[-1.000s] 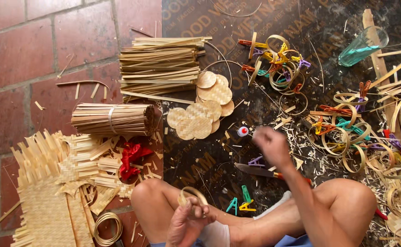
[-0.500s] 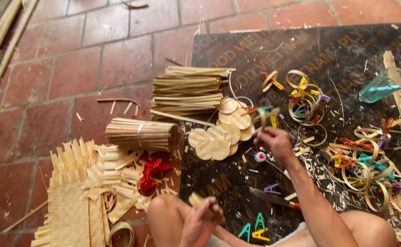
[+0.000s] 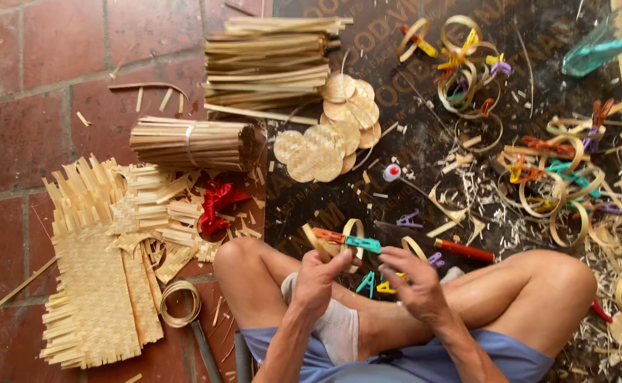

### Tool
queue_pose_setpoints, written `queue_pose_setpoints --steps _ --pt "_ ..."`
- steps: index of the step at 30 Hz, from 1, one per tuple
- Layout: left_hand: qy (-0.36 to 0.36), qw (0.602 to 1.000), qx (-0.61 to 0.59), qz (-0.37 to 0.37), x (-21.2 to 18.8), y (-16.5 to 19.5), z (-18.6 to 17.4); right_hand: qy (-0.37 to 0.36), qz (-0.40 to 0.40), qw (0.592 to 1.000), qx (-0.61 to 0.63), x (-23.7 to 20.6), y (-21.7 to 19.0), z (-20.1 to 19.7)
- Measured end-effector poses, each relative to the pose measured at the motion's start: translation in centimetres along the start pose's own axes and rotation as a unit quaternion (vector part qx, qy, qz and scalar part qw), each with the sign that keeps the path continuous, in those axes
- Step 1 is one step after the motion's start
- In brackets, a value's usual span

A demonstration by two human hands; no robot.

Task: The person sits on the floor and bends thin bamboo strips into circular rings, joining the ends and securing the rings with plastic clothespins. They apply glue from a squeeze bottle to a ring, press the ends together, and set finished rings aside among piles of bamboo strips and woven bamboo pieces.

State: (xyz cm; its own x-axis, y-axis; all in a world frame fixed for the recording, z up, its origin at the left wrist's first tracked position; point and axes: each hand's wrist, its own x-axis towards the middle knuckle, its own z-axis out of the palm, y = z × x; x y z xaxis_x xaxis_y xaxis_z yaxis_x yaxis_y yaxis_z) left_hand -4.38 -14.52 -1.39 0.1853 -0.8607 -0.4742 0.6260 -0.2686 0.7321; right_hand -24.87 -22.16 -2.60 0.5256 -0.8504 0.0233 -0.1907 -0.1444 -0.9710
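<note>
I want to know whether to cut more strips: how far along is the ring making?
Done: many clipped bamboo rings lie at the right. In hand: the left hand holds a ring pinched by clips; the right hand is beside it. Left: strip bundles and woven discs lie unused.

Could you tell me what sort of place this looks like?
Probably a floor workspace for bamboo weaving: tied bundles of pale bamboo strips, round woven discs and a flat woven mat lie on red brick tiles.
</note>
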Motion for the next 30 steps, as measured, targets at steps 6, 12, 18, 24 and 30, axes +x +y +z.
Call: queue_pose_setpoints --steps 6,12,18,24,30 --pt "-0.058 0.983 0.172 -0.005 -3.3 -1.8 -1.1 -0.183 0.276 0.923 0.197 -1.3 0.8 -1.5" --pt "-0.089 0.976 0.193 -0.044 -4.5 -1.4 -3.8 -0.265 0.268 0.926 -0.001 -1.1 0.6 -2.6" --pt "-0.185 0.932 0.29 -0.111 -5.2 1.7 -4.6 -0.177 -0.098 0.962 -0.185 0.3 -1.3 -2.8" --pt "-0.293 0.863 0.401 -0.095 -3.8 3.5 -3.4 -0.316 0.239 0.91 0.121 2.1 -3.2 0.6" --pt "-0.217 0.933 0.259 -0.121 -5.5 2.7 -4.2 -0.155 0.277 0.887 0.336 0.2 -1.1 2.9"
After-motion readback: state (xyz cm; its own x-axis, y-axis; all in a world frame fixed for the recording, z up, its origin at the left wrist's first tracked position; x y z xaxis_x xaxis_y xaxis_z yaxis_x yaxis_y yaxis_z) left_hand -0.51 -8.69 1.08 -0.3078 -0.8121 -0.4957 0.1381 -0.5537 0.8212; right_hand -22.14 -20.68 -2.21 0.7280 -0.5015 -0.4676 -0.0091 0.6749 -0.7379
